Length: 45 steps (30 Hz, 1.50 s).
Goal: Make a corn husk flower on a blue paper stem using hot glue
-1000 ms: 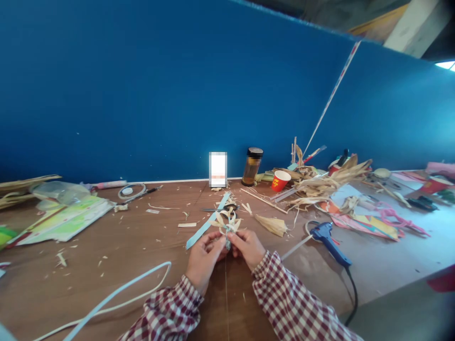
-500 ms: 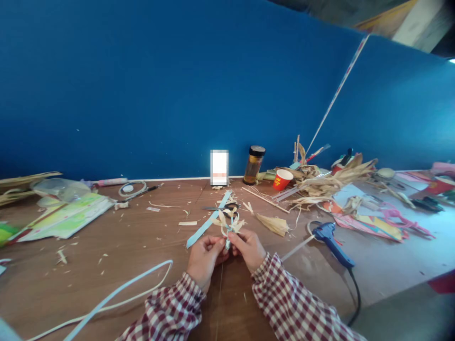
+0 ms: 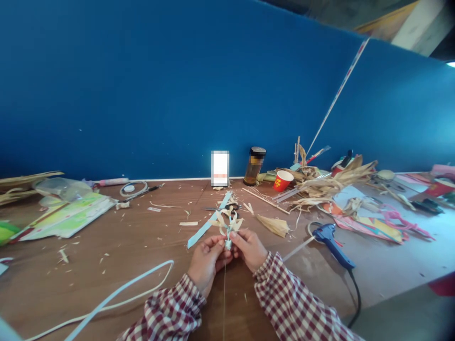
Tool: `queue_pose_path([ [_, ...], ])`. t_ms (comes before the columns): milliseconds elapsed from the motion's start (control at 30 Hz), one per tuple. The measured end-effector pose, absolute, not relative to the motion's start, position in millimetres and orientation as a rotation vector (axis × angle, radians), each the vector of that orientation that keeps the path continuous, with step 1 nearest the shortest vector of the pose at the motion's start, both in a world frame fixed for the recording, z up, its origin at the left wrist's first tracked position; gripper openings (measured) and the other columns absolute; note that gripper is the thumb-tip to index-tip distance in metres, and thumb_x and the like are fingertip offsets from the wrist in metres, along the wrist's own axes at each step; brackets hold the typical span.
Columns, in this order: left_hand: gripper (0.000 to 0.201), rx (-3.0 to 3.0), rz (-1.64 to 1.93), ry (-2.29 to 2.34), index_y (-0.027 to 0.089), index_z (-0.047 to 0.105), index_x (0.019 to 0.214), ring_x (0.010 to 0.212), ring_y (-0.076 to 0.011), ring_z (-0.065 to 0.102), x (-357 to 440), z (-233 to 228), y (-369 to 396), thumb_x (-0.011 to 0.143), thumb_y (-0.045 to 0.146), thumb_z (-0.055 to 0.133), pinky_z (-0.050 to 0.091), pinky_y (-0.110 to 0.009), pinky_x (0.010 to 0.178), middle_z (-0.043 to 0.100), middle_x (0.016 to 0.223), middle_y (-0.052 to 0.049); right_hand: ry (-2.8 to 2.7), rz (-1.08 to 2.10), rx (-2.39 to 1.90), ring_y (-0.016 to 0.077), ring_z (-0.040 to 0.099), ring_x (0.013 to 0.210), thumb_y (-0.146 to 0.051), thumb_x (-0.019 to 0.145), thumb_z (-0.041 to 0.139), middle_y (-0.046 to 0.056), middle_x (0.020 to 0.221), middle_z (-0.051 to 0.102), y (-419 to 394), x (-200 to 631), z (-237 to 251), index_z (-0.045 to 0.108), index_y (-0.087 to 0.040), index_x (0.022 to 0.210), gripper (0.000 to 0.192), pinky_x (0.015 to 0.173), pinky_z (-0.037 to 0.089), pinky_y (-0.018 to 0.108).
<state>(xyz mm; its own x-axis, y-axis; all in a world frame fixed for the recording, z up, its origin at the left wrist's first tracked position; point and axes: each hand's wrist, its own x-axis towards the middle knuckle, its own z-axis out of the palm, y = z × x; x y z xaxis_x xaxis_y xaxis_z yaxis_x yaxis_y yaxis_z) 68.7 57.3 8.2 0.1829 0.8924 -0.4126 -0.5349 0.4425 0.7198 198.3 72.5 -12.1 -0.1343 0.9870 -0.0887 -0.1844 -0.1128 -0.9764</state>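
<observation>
We see the left hand [image 3: 206, 260] and the right hand [image 3: 250, 247] meet over the middle of the brown surface [image 3: 142, 246], both in checked sleeves. Between them they hold a small husk flower [image 3: 227, 225]: pale petals fan out above the knuckles, and its base, wrapped in something light blue, sits between the two thumbs. The fingers [image 3: 216, 242] of the left hand are clamped on that base from the left, and the right hand's fingers are pinched on it from the right, so the flower stands upright just above the surface, near the front edge. A thin thread [image 3: 224, 293] hangs from the base down between the wrists. A light blue strip [image 3: 208, 223] lies aslant just behind the left hand, and scissors [image 3: 222, 208] lie beyond the flower. A blue glue gun [image 3: 330, 239] rests to the right, well apart from the right hand, with a loose husk [image 3: 273, 224] between them. A red cup [image 3: 282, 180] and a dark jar [image 3: 254, 166] stand near the blue wall, and a white cord [image 3: 117, 296] loops at the lower left.
</observation>
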Motion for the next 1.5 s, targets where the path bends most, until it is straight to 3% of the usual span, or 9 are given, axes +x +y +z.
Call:
queue_pose_path([
  [167,0.017,0.453,1.021,0.948,0.013,0.059,0.087,0.055,-0.012,0.062,68.9,13.5,54.1,0.079,0.028,0.06,0.055,-0.027,0.057,0.065,0.062,-0.004,-1.042,1.449,-1.097,0.0044,0.041,0.043,-0.046,0.071,0.063,-0.004,0.05,0.049,74.1,200.6,-13.2,0.067,-0.013,0.076,0.034,0.041,0.033,0.017],
  [400,0.031,0.601,0.929,0.965,0.011,0.062,0.068,0.052,-0.0079,0.057,69.0,10.6,53.5,0.054,0.032,0.08,0.053,-0.02,0.051,0.064,0.062,-0.003,-1.12,1.434,-1.142,0.005,0.043,0.042,-0.048,0.07,0.063,-0.003,0.05,0.053,71.7,198.9,-8.1,0.068,-0.012,0.078,0.037,0.041,0.034,0.018],
  [633,0.038,0.65,0.938,0.925,0.01,0.064,0.063,0.051,-0.0069,0.055,69.5,2.1,53.9,0.047,0.04,0.081,0.053,-0.019,0.051,0.062,0.059,-0.003,-1.21,1.454,-1.165,0.008,0.05,0.043,-0.049,0.072,0.061,-0.002,0.048,0.056,69.8,198.5,-7.5,0.064,-0.012,0.071,0.037,0.043,0.036,0.019],
  [800,0.035,0.634,0.942,0.91,0.011,0.064,0.064,0.049,-0.006,0.053,70.7,1.4,53.3,0.05,0.038,0.081,0.053,-0.019,0.05,0.062,0.058,-0.002,-1.22,1.428,-1.199,0.0074,0.05,0.044,-0.049,0.072,0.061,-0.003,0.05,0.056,69.3,198.2,-6.3,0.063,-0.012,0.071,0.037,0.043,0.037,0.019],
  [1067,0.026,0.605,0.89,1.0,0.012,0.063,0.074,0.056,-0.0092,0.058,70.6,13.4,49.6,0.067,0.036,0.071,0.053,-0.022,0.052,0.066,0.07,-0.007,-1.138,1.416,-1.163,0.0048,0.042,0.042,-0.048,0.07,0.063,-0.004,0.051,0.052,70.5,199.3,-4.5,0.065,-0.012,0.072,0.037,0.039,0.031,0.017],
  [1300,0.036,0.648,0.955,1.024,0.012,0.063,0.066,0.053,-0.0094,0.057,68.3,12.5,52.7,0.047,0.037,0.081,0.053,-0.022,0.052,0.061,0.06,-0.001,-1.223,1.377,-1.155,0.0048,0.038,0.038,-0.048,0.071,0.062,-0.004,0.045,0.049,70.6,200.4,-5.4,0.066,-0.013,0.068,0.036,0.036,0.029,0.018],
  [1500,0.037,0.64,0.97,0.987,0.011,0.061,0.059,0.049,-0.0079,0.056,68.7,11.9,53.2,0.043,0.037,0.083,0.052,-0.021,0.05,0.06,0.057,0.0,-1.197,1.436,-1.114,0.0051,0.041,0.04,-0.05,0.073,0.059,-0.003,0.047,0.052,69.4,199.5,-6.6,0.066,-0.012,0.07,0.038,0.038,0.031,0.017],
])
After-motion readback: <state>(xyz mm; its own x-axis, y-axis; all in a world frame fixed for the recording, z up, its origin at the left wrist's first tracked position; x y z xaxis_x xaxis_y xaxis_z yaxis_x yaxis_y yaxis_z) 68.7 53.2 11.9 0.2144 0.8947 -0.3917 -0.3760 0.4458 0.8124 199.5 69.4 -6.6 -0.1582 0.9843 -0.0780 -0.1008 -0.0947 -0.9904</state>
